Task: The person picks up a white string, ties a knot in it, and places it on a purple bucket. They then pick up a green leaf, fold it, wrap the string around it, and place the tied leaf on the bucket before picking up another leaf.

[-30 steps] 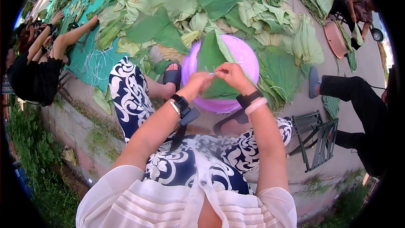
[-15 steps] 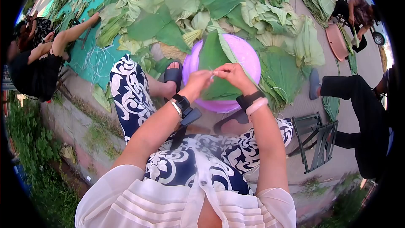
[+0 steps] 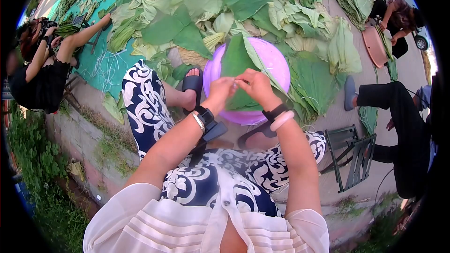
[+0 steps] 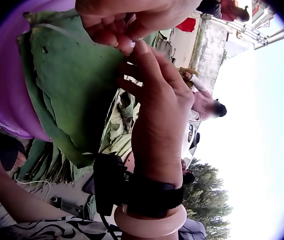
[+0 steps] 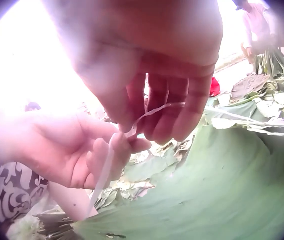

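Note:
Above a purple basin (image 3: 276, 61), my left hand (image 3: 219, 94) and right hand (image 3: 258, 88) meet fingertip to fingertip. Both pinch a thin white flat string (image 5: 105, 174), best seen in the right wrist view, where it curves between the fingertips. A length of it trails down at the lower left. Beneath the hands, a large folded green leaf (image 4: 77, 80) lies with others in a stack across the basin. The left wrist view shows a small white bit of string at the tips of the right thumb and fingers.
Heaped green leaves (image 3: 187, 33) spread beyond the basin over a teal tarp (image 3: 91, 65). Loose white strings (image 3: 105, 72) lie on its near side. A folding stool (image 3: 349, 157) stands at my right. People sit on both sides, one by a pink tub (image 3: 374, 49).
Both hands stay over the leaves with fingertips together. My right wrist has shifted slightly left and turned a little. The people at the sides have changed posture.

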Demonstrator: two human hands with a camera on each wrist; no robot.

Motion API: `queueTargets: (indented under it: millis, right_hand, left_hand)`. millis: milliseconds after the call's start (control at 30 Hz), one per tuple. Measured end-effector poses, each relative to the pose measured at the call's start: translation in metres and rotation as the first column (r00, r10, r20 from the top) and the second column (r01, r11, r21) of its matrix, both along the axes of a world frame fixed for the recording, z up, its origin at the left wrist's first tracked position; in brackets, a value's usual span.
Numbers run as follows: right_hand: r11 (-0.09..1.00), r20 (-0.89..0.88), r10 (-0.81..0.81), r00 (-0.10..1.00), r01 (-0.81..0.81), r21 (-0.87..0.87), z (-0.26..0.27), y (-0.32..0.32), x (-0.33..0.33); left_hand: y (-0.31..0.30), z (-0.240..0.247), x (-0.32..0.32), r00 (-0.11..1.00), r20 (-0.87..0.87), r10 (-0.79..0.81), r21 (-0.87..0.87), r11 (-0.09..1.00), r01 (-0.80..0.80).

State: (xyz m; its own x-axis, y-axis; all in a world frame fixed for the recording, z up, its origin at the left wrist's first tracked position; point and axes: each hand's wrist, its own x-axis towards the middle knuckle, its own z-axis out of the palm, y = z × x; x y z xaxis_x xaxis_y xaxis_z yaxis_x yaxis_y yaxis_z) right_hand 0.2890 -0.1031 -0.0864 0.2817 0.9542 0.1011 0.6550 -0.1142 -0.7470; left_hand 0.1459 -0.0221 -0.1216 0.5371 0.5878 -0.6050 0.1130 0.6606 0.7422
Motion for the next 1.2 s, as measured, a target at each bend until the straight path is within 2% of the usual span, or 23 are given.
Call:
queueTargets:
  millis: [167,367,567,667,767,867,900,933,967,1033,1100,1167,1200]
  right_hand:
    - [0.986,0.243,0.038,0.969,-0.075,0.147,0.004,0.001,-0.004]
    - [0.989,0.265,0.024,0.964,-0.062,0.134,0.005,0.002,-0.007]
    - [0.991,0.037,-0.116,0.993,0.113,0.068,-0.015,0.001,-0.008]
    - [0.982,0.02,-0.185,0.983,0.184,0.035,-0.022,0.0,-0.005]
    - [0.964,0.118,-0.267,0.956,0.263,0.048,-0.027,-0.001,0.001]
    - [0.961,0.178,-0.275,0.945,0.265,0.081,-0.028,-0.003,0.004]
    - [0.957,0.154,-0.289,0.945,0.283,0.064,-0.028,-0.002,0.004]
    - [0.953,0.13,-0.304,0.944,0.3,0.046,-0.029,-0.002,0.004]
    - [0.948,0.107,-0.319,0.942,0.318,0.028,-0.03,-0.001,0.004]
    - [0.933,-0.212,-0.357,0.91,0.335,-0.13,-0.043,0.003,0.01]
    - [0.911,-0.517,-0.411,0.751,0.317,-0.265,-0.042,0.004,0.013]
    - [0.888,-0.755,-0.458,0.469,0.271,-0.37,-0.021,0.003,0.014]
    - [0.898,-0.813,-0.433,0.39,0.268,-0.349,-0.019,0.002,0.014]
  left_hand:
    - [-0.002,0.002,0.002,0.998,-0.043,0.039,0.054,0.998,-0.037]
    - [-0.005,0.011,0.005,0.994,-0.108,0.019,0.212,0.977,0.004]
    - [-0.005,0.007,0.004,0.988,-0.154,0.021,0.382,0.923,0.039]
    - [-0.002,0.0,0.001,0.961,-0.275,0.015,0.572,0.806,0.152]
    - [0.001,-0.01,-0.005,0.888,-0.449,0.102,0.761,0.565,0.32]
    - [0.008,-0.042,-0.012,0.928,-0.37,0.038,0.739,0.618,0.268]
    - [0.01,-0.038,-0.014,0.962,-0.272,-0.018,0.588,0.789,0.18]
    - [0.012,-0.029,-0.015,0.986,-0.16,-0.047,0.391,0.914,0.107]
    - [0.013,-0.02,-0.015,0.998,-0.042,-0.047,0.164,0.985,0.054]
    - [0.017,-0.008,-0.015,0.998,0.063,0.005,-0.001,1.0,-0.005]
    - [0.019,-0.004,-0.016,0.99,0.132,0.043,-0.104,0.994,-0.03]
    - [0.02,-0.003,-0.017,0.983,0.174,0.056,-0.141,0.989,-0.032]
    - [0.02,-0.002,-0.017,0.983,0.177,0.05,-0.138,0.99,-0.026]
